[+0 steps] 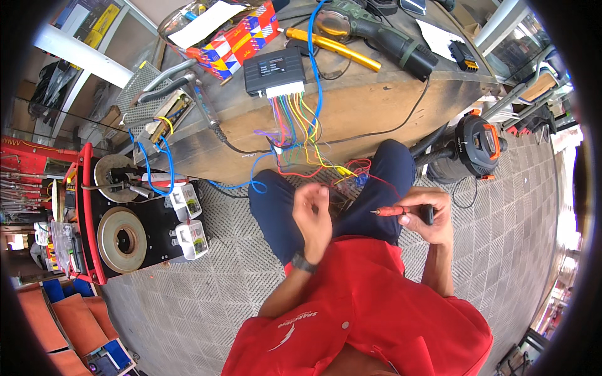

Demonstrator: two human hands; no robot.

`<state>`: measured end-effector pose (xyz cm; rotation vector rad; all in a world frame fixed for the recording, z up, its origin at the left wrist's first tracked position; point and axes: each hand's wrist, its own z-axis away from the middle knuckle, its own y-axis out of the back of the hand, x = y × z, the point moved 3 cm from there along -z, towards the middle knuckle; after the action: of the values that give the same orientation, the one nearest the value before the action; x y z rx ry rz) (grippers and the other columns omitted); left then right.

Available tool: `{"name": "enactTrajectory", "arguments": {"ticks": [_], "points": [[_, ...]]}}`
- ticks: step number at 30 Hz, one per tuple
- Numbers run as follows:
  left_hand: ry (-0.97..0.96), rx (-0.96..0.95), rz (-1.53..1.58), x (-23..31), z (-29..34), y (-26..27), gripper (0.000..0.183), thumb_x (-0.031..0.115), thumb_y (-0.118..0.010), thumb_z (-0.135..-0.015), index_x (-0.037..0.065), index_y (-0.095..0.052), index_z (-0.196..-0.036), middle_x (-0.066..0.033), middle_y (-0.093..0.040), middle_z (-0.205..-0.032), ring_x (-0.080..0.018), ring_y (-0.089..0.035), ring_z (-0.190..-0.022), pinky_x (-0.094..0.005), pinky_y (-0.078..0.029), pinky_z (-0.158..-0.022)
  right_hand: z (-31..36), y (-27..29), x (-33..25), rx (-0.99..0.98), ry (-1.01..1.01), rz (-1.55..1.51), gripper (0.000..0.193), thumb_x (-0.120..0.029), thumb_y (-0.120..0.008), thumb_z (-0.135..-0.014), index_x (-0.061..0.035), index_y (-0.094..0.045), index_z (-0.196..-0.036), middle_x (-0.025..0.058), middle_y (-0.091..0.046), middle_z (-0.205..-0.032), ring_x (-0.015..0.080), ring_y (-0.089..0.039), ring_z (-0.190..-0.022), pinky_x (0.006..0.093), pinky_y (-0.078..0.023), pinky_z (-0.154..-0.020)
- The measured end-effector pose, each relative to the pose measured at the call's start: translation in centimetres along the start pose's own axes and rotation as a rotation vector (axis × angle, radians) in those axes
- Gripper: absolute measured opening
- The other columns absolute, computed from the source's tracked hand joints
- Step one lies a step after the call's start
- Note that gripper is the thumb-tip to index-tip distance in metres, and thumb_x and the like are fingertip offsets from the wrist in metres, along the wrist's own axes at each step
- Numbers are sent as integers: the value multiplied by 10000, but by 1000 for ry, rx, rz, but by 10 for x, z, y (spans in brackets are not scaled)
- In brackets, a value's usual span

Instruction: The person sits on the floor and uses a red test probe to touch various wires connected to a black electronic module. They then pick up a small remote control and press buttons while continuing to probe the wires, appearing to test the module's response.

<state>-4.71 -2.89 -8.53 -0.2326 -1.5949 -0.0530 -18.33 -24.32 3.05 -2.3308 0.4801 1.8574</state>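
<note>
My right hand (pixel 431 216) is closed around a red test probe (pixel 390 211) with a thin metal tip pointing left. A black rounded piece (pixel 427 214) shows between the same fingers; whether it belongs to the probe I cannot tell. Above my lap, my left hand (pixel 313 216) has its fingers curled in, and anything between them is hidden. Just beyond it, a tangle of red and yellow wires (pixel 351 172) lies over my knees. From a black control box (pixel 274 71) on the bench, a multicoloured wire harness (pixel 290 113) hangs down towards my lap.
On the wooden bench (pixel 376 103) lie a green power tool (pixel 376 34), a gold tube (pixel 338 48), a patterned box (pixel 244 41) and a soldering iron (pixel 205 106). A red-framed cart (pixel 94 213) with discs stands left. A vacuum cleaner (pixel 467 150) stands on the floor at right.
</note>
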Motion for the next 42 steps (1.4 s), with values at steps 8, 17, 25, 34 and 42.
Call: {"name": "enactTrajectory", "arguments": {"ticks": [8, 17, 25, 34, 42], "points": [[-214, -121, -271, -41, -50, -7, 274, 147, -839, -1021, -2, -769, -1239, -36, -734, -1068, -111, -577, -861, -294, -489, -800, -1, 1, -12, -26, -13, 70, 188, 12, -889, -879, 12, -837, -1060, 34, -707, -788, 59, -553, -592, 265, -383, -554], [-163, -111, -145, -35, -47, 3, 160, 85, -845, -1007, -23, -790, -1111, -16, -696, -954, -97, -597, -900, -283, -495, -826, -11, 1, -9, 36, 52, 133, 174, -30, -899, -886, -1, -850, -1050, 30, -700, -774, 62, -531, -598, 276, -358, -554], [-69, 22, -7, -35, -53, 11, 340, 71, -902, -964, 57, -617, -779, 110, -473, -711, -4, -353, -640, -235, -272, -576, -56, 14, -15, 502, 77, 325, 173, -96, -881, -976, 11, -831, -1103, -49, -682, -782, 25, -531, -683, 232, -380, -614], [163, -52, 193, -23, -45, 40, 246, 93, -898, -972, 74, -686, -848, 39, -638, -834, -68, -508, -742, -259, -409, -719, -126, -5, -60, 510, 232, 698, 190, -136, -899, -940, 0, -841, -1060, 73, -669, -742, 140, -576, -645, 323, -440, -612], [131, -243, 261, -29, -40, 52, 193, 124, -787, -1069, -24, -766, -1192, -56, -749, -1000, -140, -649, -856, -313, -552, -877, -191, -12, -72, 254, 346, 982, 222, -247, -815, -982, -27, -811, -1007, 182, -733, -860, 431, -718, -824, 519, -545, -730]]}}
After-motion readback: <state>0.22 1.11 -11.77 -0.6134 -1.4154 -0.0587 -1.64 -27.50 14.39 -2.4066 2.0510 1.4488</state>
